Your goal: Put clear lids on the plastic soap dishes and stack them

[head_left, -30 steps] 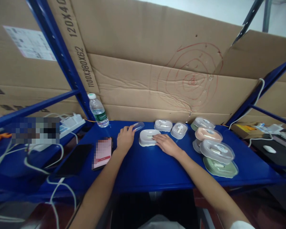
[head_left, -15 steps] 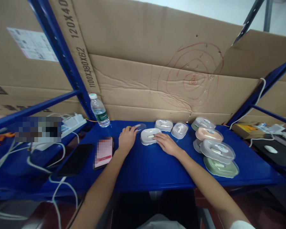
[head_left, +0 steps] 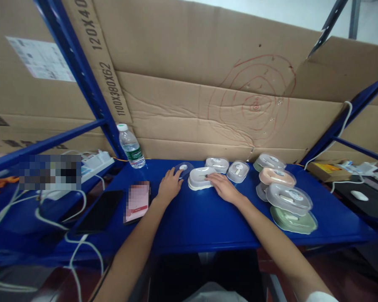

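Note:
Near the middle of the blue table, my right hand (head_left: 224, 186) grips the right end of a white oval plastic box (head_left: 198, 179). The box stands without a cover and has a small pale piece inside. A clear plastic lid (head_left: 185, 167) with a round white sticker lies flat to the left of and behind the box. My left hand (head_left: 171, 184) lies at the lid's near left edge, fingers stretched and slightly apart, the fingertips touching it. Behind the white box are two more lidded boxes, a pale one (head_left: 217, 164) and a smaller one (head_left: 238, 172).
At right, lidded oval boxes are stacked, among them an orange one (head_left: 277, 176) and a green one (head_left: 294, 220). A water bottle (head_left: 131, 147) stands at back left. A phone (head_left: 137, 201) and a dark flat device (head_left: 100, 212) lie left. Cardboard (head_left: 182, 100) walls the back.
The clear lid, earlier tilted up in my left hand, has come down flat on the table, and that hand's fingers have loosened. The white box has shifted slightly right with my right hand.

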`<state>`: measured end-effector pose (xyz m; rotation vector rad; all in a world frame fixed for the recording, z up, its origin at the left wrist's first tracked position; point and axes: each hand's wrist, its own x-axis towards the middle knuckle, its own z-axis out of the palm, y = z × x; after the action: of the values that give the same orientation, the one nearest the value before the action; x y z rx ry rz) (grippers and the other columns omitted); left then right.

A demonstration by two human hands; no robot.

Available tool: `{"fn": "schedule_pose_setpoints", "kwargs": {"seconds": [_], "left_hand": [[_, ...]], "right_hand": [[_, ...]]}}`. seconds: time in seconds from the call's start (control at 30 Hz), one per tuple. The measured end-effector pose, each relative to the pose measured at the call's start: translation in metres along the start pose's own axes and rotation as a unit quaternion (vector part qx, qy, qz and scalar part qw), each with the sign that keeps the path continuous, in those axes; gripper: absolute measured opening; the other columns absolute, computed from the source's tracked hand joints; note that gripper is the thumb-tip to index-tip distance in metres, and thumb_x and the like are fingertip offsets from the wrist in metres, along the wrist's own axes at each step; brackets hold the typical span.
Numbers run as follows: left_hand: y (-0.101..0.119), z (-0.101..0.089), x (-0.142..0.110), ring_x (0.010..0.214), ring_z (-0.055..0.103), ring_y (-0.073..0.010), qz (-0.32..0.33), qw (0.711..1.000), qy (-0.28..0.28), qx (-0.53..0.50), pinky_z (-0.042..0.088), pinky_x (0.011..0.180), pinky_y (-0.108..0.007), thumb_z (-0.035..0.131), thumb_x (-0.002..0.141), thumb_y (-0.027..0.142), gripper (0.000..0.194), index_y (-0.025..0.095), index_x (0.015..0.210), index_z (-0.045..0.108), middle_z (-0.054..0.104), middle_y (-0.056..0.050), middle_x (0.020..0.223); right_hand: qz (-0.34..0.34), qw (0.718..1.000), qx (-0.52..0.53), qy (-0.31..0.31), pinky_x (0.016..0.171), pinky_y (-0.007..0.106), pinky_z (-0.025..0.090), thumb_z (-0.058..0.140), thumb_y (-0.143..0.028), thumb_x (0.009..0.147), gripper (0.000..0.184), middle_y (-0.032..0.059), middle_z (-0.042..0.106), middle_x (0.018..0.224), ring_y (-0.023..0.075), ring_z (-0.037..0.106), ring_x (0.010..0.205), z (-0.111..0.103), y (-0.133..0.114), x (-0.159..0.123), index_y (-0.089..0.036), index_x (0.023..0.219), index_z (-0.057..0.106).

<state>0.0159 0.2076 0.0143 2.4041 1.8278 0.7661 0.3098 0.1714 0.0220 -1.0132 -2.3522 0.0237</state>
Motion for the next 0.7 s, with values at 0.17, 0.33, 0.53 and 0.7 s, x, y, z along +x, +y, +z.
{"fn": "schedule_pose_setpoints", "kwargs": {"seconds": [0.17,0.33,0.53,0.7], "left_hand": [[-0.001,0.001,0.006,0.137,0.06,-0.033,0.016,0.996,0.054,-0.065,0.052,0.112,-0.052,0.046,0.107,0.036,0.046,0.02,0.149,0.055,0.062,-0.018,0.147],[0.014,-0.006,0.006,0.14,0.057,-0.0261,0.127,0.97,0.097,-0.186,0.045,0.121,-0.048,0.041,0.11,0.041,0.047,0.021,0.149,0.054,0.062,-0.014,0.148],[0.027,-0.015,0.001,0.146,0.051,-0.0247,0.16,0.963,0.073,-0.206,0.039,0.125,-0.047,0.037,0.111,0.043,0.049,0.021,0.152,0.051,0.057,-0.013,0.153],[0.027,-0.016,-0.001,0.146,0.05,-0.025,0.16,0.964,0.058,-0.207,0.039,0.126,-0.047,0.036,0.111,0.043,0.05,0.02,0.152,0.051,0.056,-0.014,0.154]], "right_hand": [[-0.013,1.0,0.012,-0.005,0.114,0.049,0.049,0.044,-0.021,0.109,0.04,0.01,0.071,0.137,0.0251,0.061,0.134,-0.007,0.002,-0.001,-0.025,0.143,0.063],[-0.027,0.999,-0.014,-0.021,0.114,0.049,0.048,0.053,-0.027,0.108,0.037,0.0106,0.07,0.138,0.0265,0.06,0.134,-0.005,-0.007,0.002,-0.025,0.144,0.062],[-0.047,0.997,-0.053,-0.013,0.111,0.046,0.047,0.047,-0.022,0.109,0.039,0.0106,0.069,0.141,0.0254,0.058,0.137,0.001,-0.029,0.008,-0.026,0.146,0.06],[-0.042,0.998,-0.043,-0.029,0.11,0.047,0.047,0.047,-0.021,0.109,0.04,0.0105,0.068,0.142,0.026,0.058,0.137,0.01,-0.029,0.007,-0.028,0.146,0.061]]}}
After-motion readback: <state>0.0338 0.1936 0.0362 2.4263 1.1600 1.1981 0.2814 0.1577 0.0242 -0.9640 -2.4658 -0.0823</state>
